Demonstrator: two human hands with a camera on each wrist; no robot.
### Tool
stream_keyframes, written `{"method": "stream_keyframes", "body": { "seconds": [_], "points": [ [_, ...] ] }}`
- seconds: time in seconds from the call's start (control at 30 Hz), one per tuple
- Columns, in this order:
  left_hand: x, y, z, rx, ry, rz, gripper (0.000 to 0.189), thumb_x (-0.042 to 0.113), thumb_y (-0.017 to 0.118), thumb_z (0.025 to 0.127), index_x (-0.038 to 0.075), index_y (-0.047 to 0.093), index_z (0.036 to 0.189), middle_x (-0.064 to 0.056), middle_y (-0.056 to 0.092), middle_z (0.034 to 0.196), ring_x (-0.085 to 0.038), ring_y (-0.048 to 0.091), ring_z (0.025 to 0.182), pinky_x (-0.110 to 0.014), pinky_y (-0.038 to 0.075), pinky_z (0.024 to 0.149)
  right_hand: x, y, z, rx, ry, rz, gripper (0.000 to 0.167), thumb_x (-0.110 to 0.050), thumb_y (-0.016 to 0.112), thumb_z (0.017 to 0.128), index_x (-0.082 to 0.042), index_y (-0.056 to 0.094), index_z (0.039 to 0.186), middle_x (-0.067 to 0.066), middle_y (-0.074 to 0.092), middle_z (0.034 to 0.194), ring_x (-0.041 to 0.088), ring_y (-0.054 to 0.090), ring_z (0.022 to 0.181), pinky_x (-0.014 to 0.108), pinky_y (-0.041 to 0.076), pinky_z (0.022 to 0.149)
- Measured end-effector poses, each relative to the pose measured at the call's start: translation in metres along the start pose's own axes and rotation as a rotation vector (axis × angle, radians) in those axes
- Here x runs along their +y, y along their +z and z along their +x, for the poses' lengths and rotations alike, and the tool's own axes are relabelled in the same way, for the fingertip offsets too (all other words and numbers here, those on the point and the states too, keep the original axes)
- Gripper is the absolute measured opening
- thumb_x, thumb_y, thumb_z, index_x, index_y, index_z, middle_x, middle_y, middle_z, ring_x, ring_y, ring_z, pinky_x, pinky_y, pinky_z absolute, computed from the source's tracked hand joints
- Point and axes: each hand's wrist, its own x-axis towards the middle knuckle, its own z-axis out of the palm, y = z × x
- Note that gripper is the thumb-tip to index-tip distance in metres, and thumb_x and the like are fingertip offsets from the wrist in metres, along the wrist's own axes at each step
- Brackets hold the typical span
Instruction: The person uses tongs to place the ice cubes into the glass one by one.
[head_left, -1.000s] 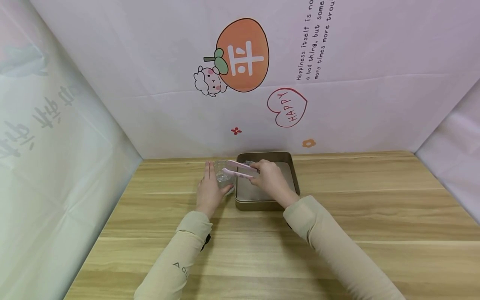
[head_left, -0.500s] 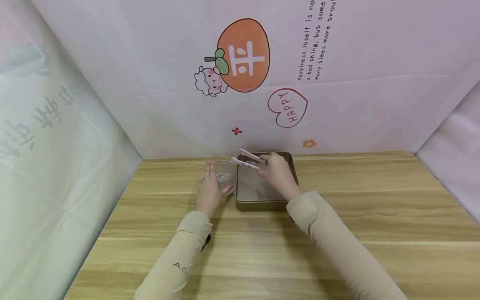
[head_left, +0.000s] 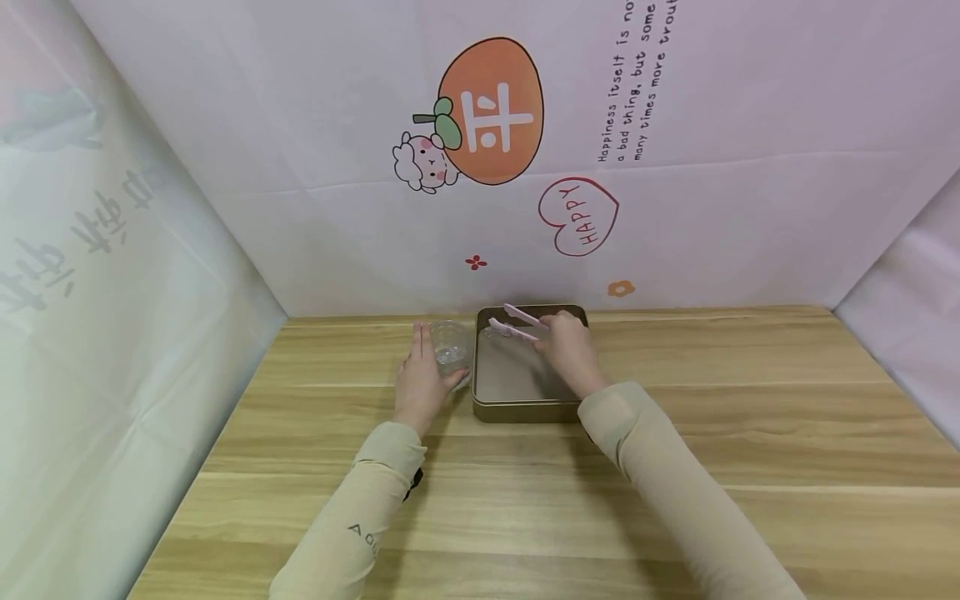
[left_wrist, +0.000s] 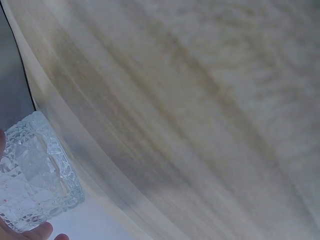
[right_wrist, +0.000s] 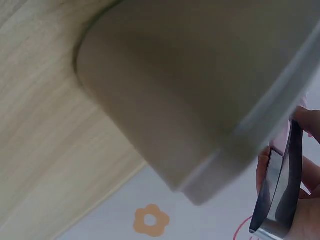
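Note:
My left hand (head_left: 422, 379) holds a clear, patterned glass (head_left: 453, 337) upright on the table, its fingers along the left side and its thumb at the front. Small clear pieces lie in the glass's bottom. In my right hand (head_left: 567, 354) are tongs with pink arms (head_left: 513, 331) and a bent metal handle (right_wrist: 280, 192). Their tips point left, apart, over the far left corner of a rectangular metal tin (head_left: 525, 412). Some clear pieces (head_left: 489, 332) show by the lower tip; whether the tongs touch them I cannot tell. The left wrist view also catches the glass (left_wrist: 37, 172).
The tin stands just right of the glass, close to the back wall cloth (head_left: 360, 250) with its printed drawings. A wood-grain table (head_left: 487, 500) spreads in front and to both sides. Another cloth (head_left: 150, 333) hangs along the left.
My right hand has drawn the tongs from above the glass rightward, over the tin's far left corner, and the tips now sit lower. The left hand and glass stay in place.

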Motion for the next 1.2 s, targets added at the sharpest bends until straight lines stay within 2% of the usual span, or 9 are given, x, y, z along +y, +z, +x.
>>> {"method": "stream_keyframes", "body": {
  "seconds": [0.5,0.9,1.2],
  "points": [
    [-0.002,0.004,0.001,0.01,0.012,0.008,0.106,0.046,0.074,0.078,0.0,0.014,0.152,-0.017,0.017,0.16,-0.039,0.053,0.123,-0.048,0.043,0.107,0.011,0.014,0.0,-0.046,0.021,-0.011,0.041,-0.014,0.073,0.083,0.006,0.065,0.118,0.023,0.064,0.104,0.038,0.062,0.1,0.048,0.054,0.086],
    [-0.001,0.002,0.001,0.0,0.0,-0.017,0.106,0.044,0.075,0.078,0.001,0.013,0.152,-0.016,0.015,0.161,-0.04,0.051,0.125,-0.049,0.04,0.11,0.015,0.022,0.001,-0.066,0.036,-0.042,0.04,-0.015,0.072,0.084,0.001,0.065,0.121,0.021,0.063,0.101,0.036,0.062,0.095,0.048,0.054,0.08],
    [-0.003,0.003,0.002,0.008,0.006,-0.012,0.106,0.045,0.075,0.078,0.0,0.014,0.152,-0.016,0.015,0.16,-0.04,0.05,0.127,-0.049,0.04,0.11,0.013,0.023,0.001,-0.117,0.033,-0.069,0.043,-0.017,0.072,0.085,-0.001,0.063,0.124,0.021,0.063,0.114,0.04,0.058,0.109,0.05,0.053,0.087]
  ]
}}
